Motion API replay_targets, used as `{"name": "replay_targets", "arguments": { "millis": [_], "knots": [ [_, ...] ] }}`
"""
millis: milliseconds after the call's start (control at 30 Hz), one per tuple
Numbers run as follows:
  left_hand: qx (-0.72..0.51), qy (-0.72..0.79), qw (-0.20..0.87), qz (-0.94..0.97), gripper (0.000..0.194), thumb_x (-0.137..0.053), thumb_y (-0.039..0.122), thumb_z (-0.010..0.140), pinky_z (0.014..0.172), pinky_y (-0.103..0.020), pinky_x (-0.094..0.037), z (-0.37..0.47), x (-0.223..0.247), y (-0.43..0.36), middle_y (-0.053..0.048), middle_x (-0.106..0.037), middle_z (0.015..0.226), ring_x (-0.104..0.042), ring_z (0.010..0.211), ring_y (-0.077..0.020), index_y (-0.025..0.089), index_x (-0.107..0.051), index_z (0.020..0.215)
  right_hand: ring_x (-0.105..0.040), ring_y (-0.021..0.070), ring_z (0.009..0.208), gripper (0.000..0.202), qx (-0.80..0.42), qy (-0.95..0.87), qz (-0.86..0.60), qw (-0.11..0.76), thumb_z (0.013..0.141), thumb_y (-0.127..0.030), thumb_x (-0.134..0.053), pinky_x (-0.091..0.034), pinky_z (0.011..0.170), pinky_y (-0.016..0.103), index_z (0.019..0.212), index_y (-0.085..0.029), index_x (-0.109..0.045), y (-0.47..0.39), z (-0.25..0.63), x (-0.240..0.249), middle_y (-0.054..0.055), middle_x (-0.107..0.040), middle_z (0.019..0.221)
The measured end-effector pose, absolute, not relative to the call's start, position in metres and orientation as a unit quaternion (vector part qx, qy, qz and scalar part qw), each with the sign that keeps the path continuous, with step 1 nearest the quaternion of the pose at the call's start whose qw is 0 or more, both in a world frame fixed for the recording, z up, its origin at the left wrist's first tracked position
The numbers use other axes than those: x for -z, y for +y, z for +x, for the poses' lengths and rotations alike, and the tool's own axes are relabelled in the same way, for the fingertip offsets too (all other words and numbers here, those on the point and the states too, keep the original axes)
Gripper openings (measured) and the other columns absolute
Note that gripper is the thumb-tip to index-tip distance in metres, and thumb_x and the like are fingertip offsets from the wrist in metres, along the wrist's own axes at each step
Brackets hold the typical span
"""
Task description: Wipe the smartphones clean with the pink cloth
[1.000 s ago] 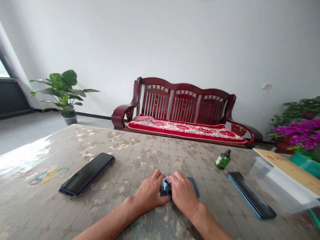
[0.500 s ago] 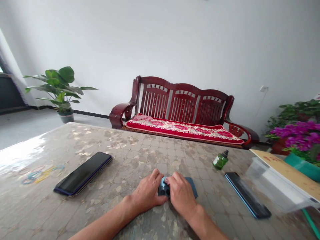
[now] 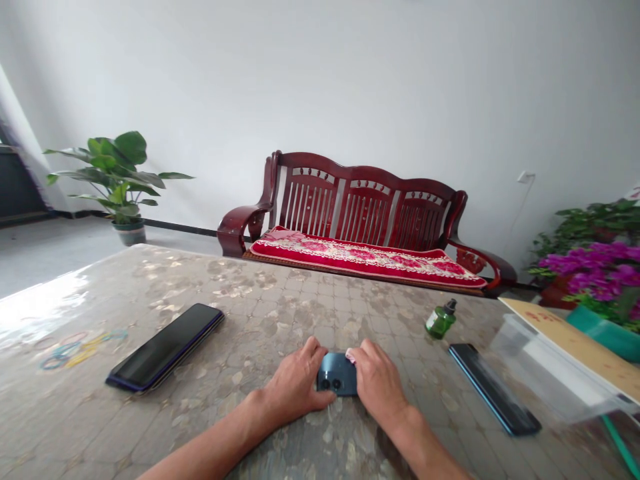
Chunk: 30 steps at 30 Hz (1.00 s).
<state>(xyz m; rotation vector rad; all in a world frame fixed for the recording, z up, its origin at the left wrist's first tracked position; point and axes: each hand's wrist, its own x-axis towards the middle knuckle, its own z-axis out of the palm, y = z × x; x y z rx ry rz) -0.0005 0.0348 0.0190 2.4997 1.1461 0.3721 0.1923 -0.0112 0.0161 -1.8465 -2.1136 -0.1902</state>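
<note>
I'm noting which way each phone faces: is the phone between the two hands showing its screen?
No, the blue phone shows its back, with two round camera lenses in view near the left hand.

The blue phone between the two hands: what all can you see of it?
The blue phone lies back up, seemingly flat on the patterned tabletop. Its back looks smooth and glossy, with two dark round camera lenses toward the near left corner. The left hand grips its left end, thumb along the near edge. The right hand, holding a pink scrap, covers its right end. Its screen is hidden.
</note>
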Motion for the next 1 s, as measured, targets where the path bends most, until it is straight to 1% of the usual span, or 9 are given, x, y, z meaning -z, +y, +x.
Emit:
{"name": "replay_targets", "arguments": {
  "millis": [133, 400, 533, 700, 800, 1000],
  "knots": [
    [-0.13, 0.401, 0.179, 0.889, 0.039, -0.067, 0.036, 0.07, 0.081, -0.031, -0.052, -0.001, -0.02, 0.034, -0.005, -0.054, 0.107, -0.063, 0.093, -0.0236, 0.023, -0.056, 0.105, -0.057, 0.0167, 0.088, 0.028, 0.049, -0.771, -0.613, 0.166, 0.093, -0.008, -0.045, -0.039, 0.08, 0.025, 0.098, -0.025, -0.068, -0.011, 0.18, -0.019, 0.003, -0.062, 0.092],
    [-0.132, 0.401, 0.177, 0.889, 0.047, -0.07, 0.04, 0.069, 0.082, -0.032, -0.052, -0.001, -0.015, 0.036, -0.006, -0.053, 0.111, -0.063, 0.092, -0.0244, 0.023, -0.055, 0.111, -0.058, 0.0177, 0.086, 0.032, 0.068, -0.731, -0.658, 0.167, 0.093, -0.006, -0.043, -0.04, 0.078, 0.026, 0.094, -0.023, -0.07, -0.027, 0.228, -0.022, 0.004, -0.061, 0.087],
    [-0.133, 0.404, 0.178, 0.887, 0.044, -0.069, 0.039, 0.069, 0.081, -0.031, -0.051, -0.001, -0.015, 0.036, -0.005, -0.054, 0.109, -0.064, 0.092, -0.0238, 0.023, -0.055, 0.108, -0.058, 0.0175, 0.088, 0.032, 0.051, -0.736, -0.653, 0.172, 0.094, -0.008, -0.042, -0.04, 0.079, 0.025, 0.094, -0.024, -0.07, -0.021, 0.212, -0.021, 0.004, -0.062, 0.089],
    [-0.138, 0.397, 0.17, 0.891, 0.039, -0.067, 0.037, 0.07, 0.08, -0.03, -0.052, -0.001, -0.016, 0.035, -0.005, -0.054, 0.106, -0.064, 0.09, -0.0231, 0.023, -0.057, 0.105, -0.057, 0.0165, 0.088, 0.027, 0.01, -0.777, -0.603, 0.178, 0.095, -0.011, -0.046, -0.04, 0.08, 0.024, 0.096, -0.024, -0.069, -0.013, 0.181, -0.022, 0.003, -0.062, 0.092],
    [-0.135, 0.398, 0.169, 0.892, 0.04, -0.067, 0.036, 0.069, 0.079, -0.031, -0.053, 0.0, -0.017, 0.035, -0.005, -0.055, 0.105, -0.064, 0.089, -0.0236, 0.022, -0.057, 0.105, -0.057, 0.0158, 0.088, 0.028, -0.007, -0.788, -0.589, 0.18, 0.096, -0.012, -0.045, -0.041, 0.08, 0.024, 0.096, -0.025, -0.07, -0.008, 0.183, -0.024, 0.003, -0.062, 0.091],
    [-0.138, 0.407, 0.168, 0.887, 0.043, -0.068, 0.039, 0.069, 0.079, -0.031, -0.053, 0.0, -0.018, 0.035, -0.005, -0.055, 0.108, -0.065, 0.09, -0.0234, 0.023, -0.056, 0.107, -0.057, 0.0164, 0.087, 0.029, -0.002, -0.763, -0.62, 0.184, 0.096, -0.013, -0.044, -0.042, 0.078, 0.024, 0.094, -0.024, -0.072, 0.001, 0.196, -0.026, 0.004, -0.061, 0.089]
  ]
}}
